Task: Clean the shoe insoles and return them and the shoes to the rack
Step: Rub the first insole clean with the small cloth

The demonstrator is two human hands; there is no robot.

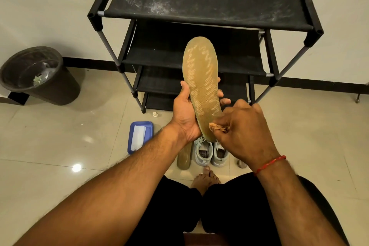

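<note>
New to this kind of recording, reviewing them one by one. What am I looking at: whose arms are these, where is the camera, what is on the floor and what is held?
No machine here: a person works with bare hands, and the single camera sits on their head, looking forward and down, so the arms enter from the bottom. The left hand grips a tan insole, holding it up before a black shoe rack. The right hand pinches a crumpled brownish wad, cloth or wipe I cannot tell, against the insole's near end. On the tiled floor are a second insole, a pair of pale shoes, a blue tray holding a white sheet, and a dark bin at left.
</note>
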